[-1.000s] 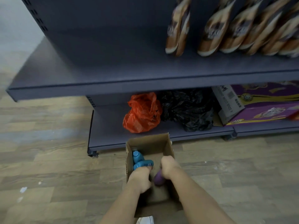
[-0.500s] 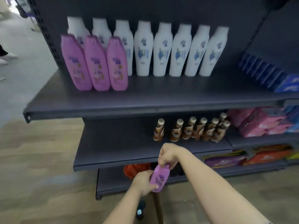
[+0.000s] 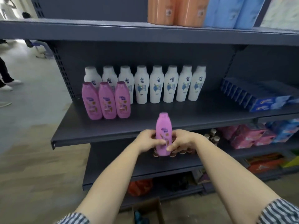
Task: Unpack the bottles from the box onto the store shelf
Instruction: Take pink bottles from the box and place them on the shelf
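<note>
Pink and upright, the bottle (image 3: pixel 163 125) is between both hands, in the air just in front of the shelf edge. The left hand (image 3: pixel 147 141) has its fingers curled round the bottle's left side. The right hand (image 3: pixel 182 139) grips its right side, so both hands hold it tight. It is not on the shelf (image 3: pixel 186 117) yet. Up and to the left of the hands, three more pink bottles (image 3: pixel 106 101) stand side by side near the front of that same shelf, and I think those are done. Behind them, farther from the hands, a long row of white bottles (image 3: pixel 155 84) stands along the back. Just above the hands, to the right of the three pink ones, there is bare shelf, and that looks like the spot for this one. Far down below the hands, on the floor, the brown box (image 3: pixel 157 207) is open. Something blue (image 3: pixel 138 215) shows inside it, maybe another bottle, but it is too blurry to be sure. So my guess is the job is partly done: some bottles are up, one is ready to go up, and at least one thing waits in the box.
</note>
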The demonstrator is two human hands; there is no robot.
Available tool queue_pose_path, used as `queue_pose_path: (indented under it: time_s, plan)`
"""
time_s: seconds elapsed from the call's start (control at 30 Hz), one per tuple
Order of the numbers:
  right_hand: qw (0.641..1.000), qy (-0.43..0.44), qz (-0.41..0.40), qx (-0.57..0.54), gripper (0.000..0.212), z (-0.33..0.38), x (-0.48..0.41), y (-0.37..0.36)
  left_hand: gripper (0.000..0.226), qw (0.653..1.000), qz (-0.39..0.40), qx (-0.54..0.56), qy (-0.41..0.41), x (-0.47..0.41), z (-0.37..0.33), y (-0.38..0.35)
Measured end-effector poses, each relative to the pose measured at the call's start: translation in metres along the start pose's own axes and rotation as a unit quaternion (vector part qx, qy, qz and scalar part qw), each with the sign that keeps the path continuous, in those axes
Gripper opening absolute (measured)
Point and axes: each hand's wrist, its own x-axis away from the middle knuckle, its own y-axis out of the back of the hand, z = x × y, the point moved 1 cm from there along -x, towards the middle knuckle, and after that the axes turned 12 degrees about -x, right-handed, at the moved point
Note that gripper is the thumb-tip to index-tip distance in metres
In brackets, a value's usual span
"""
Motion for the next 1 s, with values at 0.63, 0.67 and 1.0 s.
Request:
queue_pose_path:
  time_s: [0.63, 0.67, 1.0]
  plan:
    - [0.962, 0.232, -0.136, 0.046, 0.051, 0.065, -0.077, 0.035, 0.028, 0.964, -0.236, -0.126, -0.018, -0.048, -0.028, 0.07]
    - [0.961, 0.237, -0.135, 0.049, 0.05, 0.068, -0.081, 0.033, 0.027, 0.96, -0.23, -0.159, -0.01, -0.048, -0.023, 0.071]
    - [0.957, 0.241, -0.158, 0.041, 0.055, 0.08, -0.116, 0.005, 0.028, 0.939, -0.227, -0.253, 0.042, -0.034, 0.01, 0.074]
